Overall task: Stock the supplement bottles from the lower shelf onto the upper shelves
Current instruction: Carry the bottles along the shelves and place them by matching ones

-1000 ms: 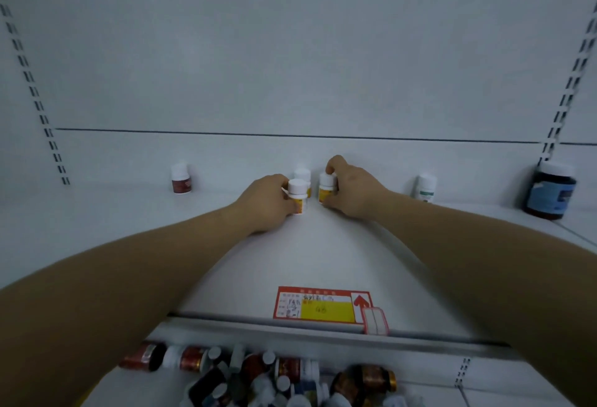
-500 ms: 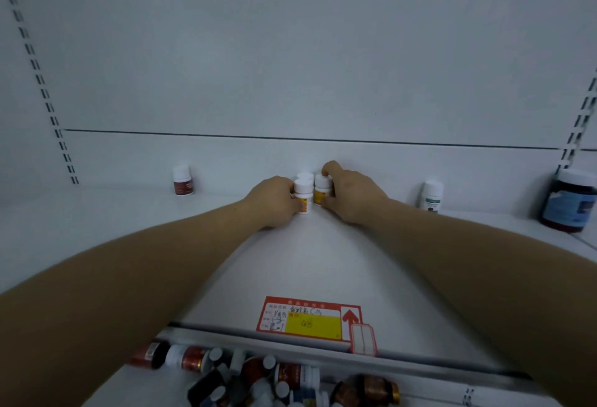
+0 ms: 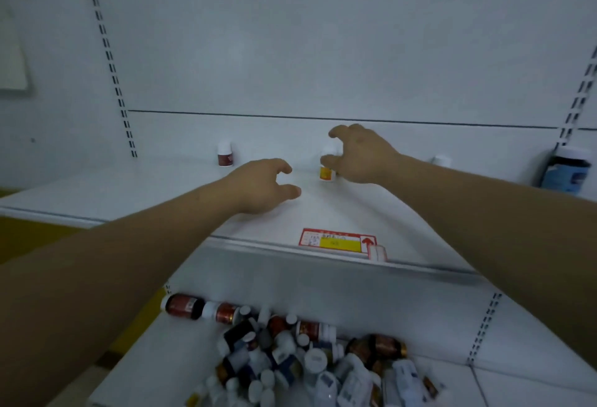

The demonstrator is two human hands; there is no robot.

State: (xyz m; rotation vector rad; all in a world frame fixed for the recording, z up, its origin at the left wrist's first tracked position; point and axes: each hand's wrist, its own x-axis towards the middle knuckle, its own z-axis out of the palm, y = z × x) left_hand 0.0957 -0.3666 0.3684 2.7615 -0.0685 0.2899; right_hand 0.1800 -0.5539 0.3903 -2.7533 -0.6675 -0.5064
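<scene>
On the upper shelf (image 3: 161,187) a small white bottle with a yellow label (image 3: 326,173) stands upright near the back wall. My right hand (image 3: 358,154) hovers just right of it, fingers spread and loosely bent, thumb tip in front of the bottle's neck. Any neighbouring bottles are hidden behind this hand. My left hand (image 3: 265,185) is lower and to the left, above the shelf, fingers loosely curled and holding nothing. Several mixed supplement bottles (image 3: 307,358) lie in a heap on the lower shelf (image 3: 533,358).
A red-labelled white bottle (image 3: 225,155) stands at the back left. A white cap (image 3: 441,160) shows behind my right forearm. A large dark bottle with a blue label (image 3: 568,171) stands at the far right. A red and yellow price tag (image 3: 337,240) hangs on the shelf edge.
Both hands have let go of the small yellow-labelled bottles and drawn back; the left hand moved farther away. The camera has tilted down and right, showing more of the lower shelf.
</scene>
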